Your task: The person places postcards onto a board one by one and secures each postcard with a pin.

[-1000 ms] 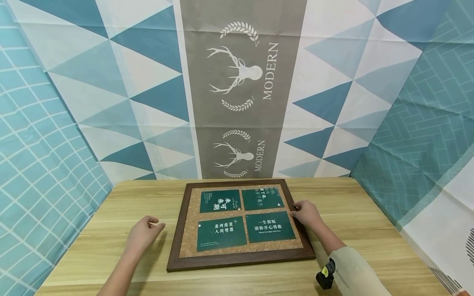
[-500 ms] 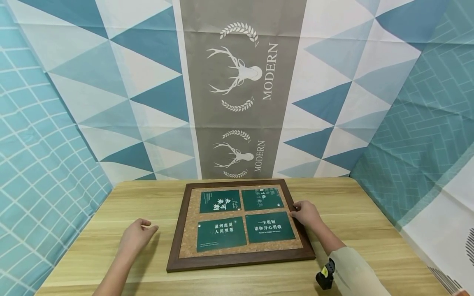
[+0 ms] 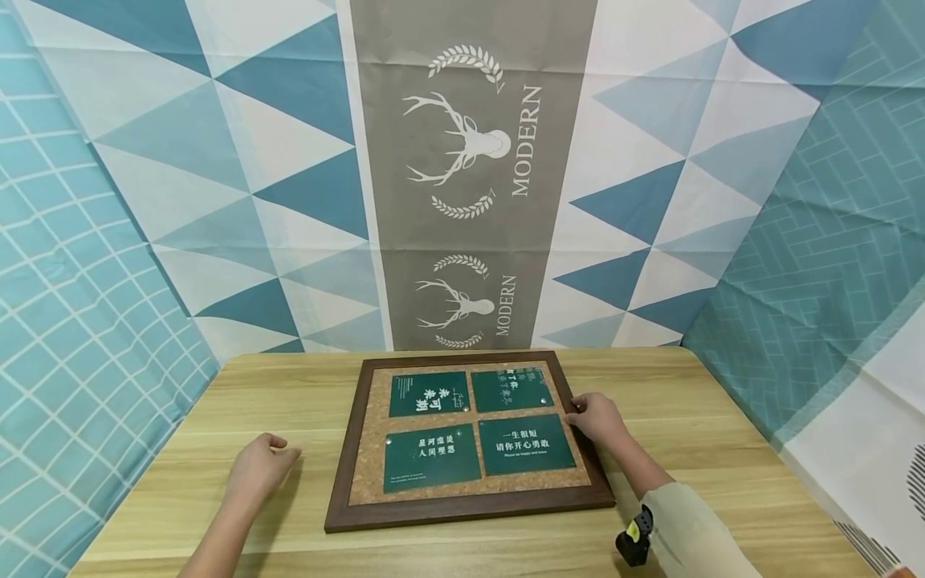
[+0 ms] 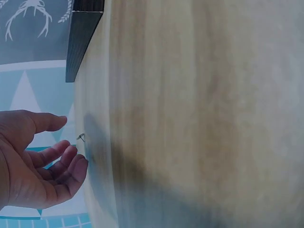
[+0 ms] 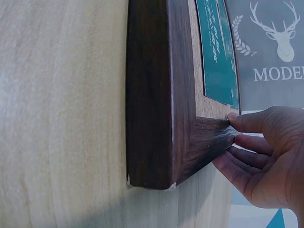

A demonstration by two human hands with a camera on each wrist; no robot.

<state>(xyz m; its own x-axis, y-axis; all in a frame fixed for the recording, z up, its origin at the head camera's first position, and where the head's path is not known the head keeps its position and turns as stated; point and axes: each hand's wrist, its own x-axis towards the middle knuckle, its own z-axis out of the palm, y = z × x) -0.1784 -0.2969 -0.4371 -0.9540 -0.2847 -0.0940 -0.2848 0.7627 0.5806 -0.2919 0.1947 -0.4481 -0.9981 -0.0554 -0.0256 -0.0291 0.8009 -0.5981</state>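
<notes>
A corkboard (image 3: 364, 457) with a dark brown wooden frame lies on the wooden table, and several green cards (image 3: 432, 457) with white lettering are on it. My right hand (image 3: 598, 417) holds the frame's right side. In the right wrist view the thumb (image 5: 249, 121) lies on the frame's upper face and the other fingers are against its outer side. Left of the board, my left hand (image 3: 260, 466) hovers over the table with loosely bent fingers, holding nothing. Beyond its fingertips in the left wrist view shows a tiny thin object (image 4: 81, 137), too small to identify.
The table (image 3: 289, 393) has pale wood grain and rounded far corners. Behind it hangs a patterned cloth (image 3: 477, 233) with deer heads and triangles. Blue tiled cloth (image 3: 87, 337) closes the left side, and teal cloth (image 3: 809, 265) the right. A black device (image 3: 634, 546) sits at the right sleeve.
My left hand has drawn back to the left and slightly toward me, away from the frame. The right hand and the corkboard have stayed in place.
</notes>
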